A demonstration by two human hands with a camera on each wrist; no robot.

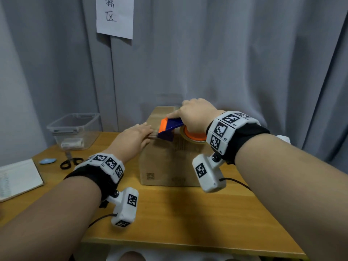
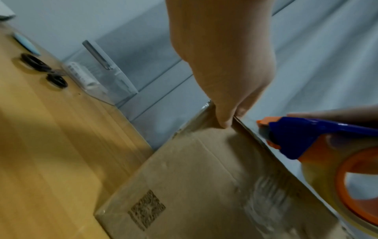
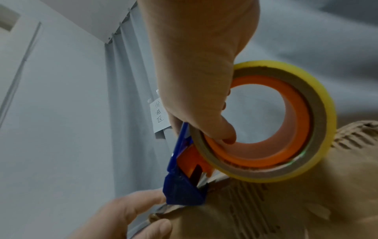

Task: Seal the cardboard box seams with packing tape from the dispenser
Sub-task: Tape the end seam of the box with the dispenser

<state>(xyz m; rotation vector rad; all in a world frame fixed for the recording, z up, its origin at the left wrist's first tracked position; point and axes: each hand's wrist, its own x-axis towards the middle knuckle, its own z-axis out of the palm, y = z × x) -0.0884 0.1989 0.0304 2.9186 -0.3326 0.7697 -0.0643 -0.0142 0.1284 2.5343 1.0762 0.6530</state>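
Observation:
A cardboard box (image 1: 169, 162) stands on the wooden table (image 1: 169, 213). My right hand (image 1: 194, 115) grips a blue and orange tape dispenser (image 1: 169, 129) with a yellowish tape roll (image 1: 194, 137), held against the box's top near edge. In the right wrist view the thumb hooks into the roll (image 3: 286, 122), and the dispenser's blue nose (image 3: 182, 190) meets the box edge (image 3: 306, 202). My left hand (image 1: 135, 136) pinches the box's top left edge just beside the nose, fingers on top and thumb (image 2: 225, 122) on the front face (image 2: 194, 186).
A clear plastic bin (image 1: 75, 129) stands at the table's back left. Black scissors (image 1: 70, 162), a blue oval object (image 1: 48, 161) and an open notebook (image 1: 18, 178) lie left of the box. A grey curtain (image 1: 226, 53) with a paper sign (image 1: 114, 16) hangs close behind.

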